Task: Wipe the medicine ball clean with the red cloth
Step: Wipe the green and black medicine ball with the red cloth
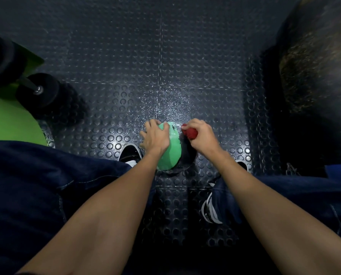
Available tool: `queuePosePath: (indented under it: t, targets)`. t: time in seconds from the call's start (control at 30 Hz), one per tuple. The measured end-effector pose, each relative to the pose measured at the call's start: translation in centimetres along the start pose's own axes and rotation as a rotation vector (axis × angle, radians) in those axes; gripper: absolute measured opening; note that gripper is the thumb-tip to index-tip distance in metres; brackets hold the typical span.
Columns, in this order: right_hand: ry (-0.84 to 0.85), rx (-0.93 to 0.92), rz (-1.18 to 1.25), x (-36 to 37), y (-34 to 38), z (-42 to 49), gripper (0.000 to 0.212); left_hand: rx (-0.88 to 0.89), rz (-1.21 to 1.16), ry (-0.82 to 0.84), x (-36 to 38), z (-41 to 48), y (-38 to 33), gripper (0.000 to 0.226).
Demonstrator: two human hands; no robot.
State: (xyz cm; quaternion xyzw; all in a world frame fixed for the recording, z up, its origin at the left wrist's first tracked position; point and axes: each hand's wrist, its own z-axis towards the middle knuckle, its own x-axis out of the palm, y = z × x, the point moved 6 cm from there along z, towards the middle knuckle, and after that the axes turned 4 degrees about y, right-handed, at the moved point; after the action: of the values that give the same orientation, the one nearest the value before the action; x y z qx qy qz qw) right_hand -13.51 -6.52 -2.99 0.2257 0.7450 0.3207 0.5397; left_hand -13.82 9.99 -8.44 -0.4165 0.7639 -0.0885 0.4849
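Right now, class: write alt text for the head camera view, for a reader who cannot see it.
A person's left hand holds a green-and-black medicine ball on a studded dark floor while the right hand grips a bunched red cloth at its black side.

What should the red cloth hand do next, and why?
Probably rub the red cloth down over the dark half: the right hand grips it bunched at the far edge of the medicine ball, while the left hand holds the green side.
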Motion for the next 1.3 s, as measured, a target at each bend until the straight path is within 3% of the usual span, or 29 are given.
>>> queuePosePath:
  t: [0.1,0.2,0.3,0.43,0.53,0.63,0.77,0.87,0.97,1.07,1.17,1.3]
  targets:
    - [0.067,-0.083,-0.031,0.9,0.6,0.0,0.037,-0.027,-0.007,0.014,-0.1,0.7,-0.1,0.033]
    - [-0.043,0.035,0.003,0.4,0.1,0.8,0.039,-0.041,-0.017,0.032,-0.1,1.2,-0.3,0.034]
    - [0.028,-0.078,-0.049,0.9,1.0,0.7,0.034,-0.062,-0.022,0.038,-0.2,1.5,-0.2,0.033]
    - [-0.041,0.025,-0.014,0.3,0.1,0.8,0.039,-0.065,-0.025,0.056,-0.3,1.4,-0.1,0.033]
    - [0.021,-0.094,-0.05,1.3,1.2,0.2,0.04,-0.072,-0.037,0.046,-0.5,1.3,0.1,0.032]
    - [-0.13,0.107,0.071,0.6,-0.3,0.5,0.044,-0.079,-0.041,0.047,-0.5,1.1,0.1,0.031]
    - [-0.057,-0.01,0.007,1.5,0.6,0.1,0.046,-0.08,-0.037,0.031,-0.3,1.1,0.2,0.031]
    - [-0.186,0.176,0.114,0.8,-0.3,-0.2,0.046,-0.073,-0.028,0.031,-0.2,1.0,0.4,0.032]
    - [-0.068,0.05,0.064,1.6,0.8,-0.9,0.046,-0.055,-0.047,0.018,-0.3,0.9,0.5,0.03]
    - [-0.158,0.158,0.173,1.2,-1.1,-1.6,0.047,-0.052,-0.094,0.014,-0.5,1.1,1.4,0.027]
    - [-0.12,0.102,0.128,2.1,-1.1,-2.2,0.047,-0.034,-0.136,-0.006,-0.5,1.2,2.5,0.027]
    - [-0.208,0.206,0.255,1.8,-1.3,-2.2,0.04,-0.004,-0.178,-0.024,-0.7,0.7,3.0,0.026]
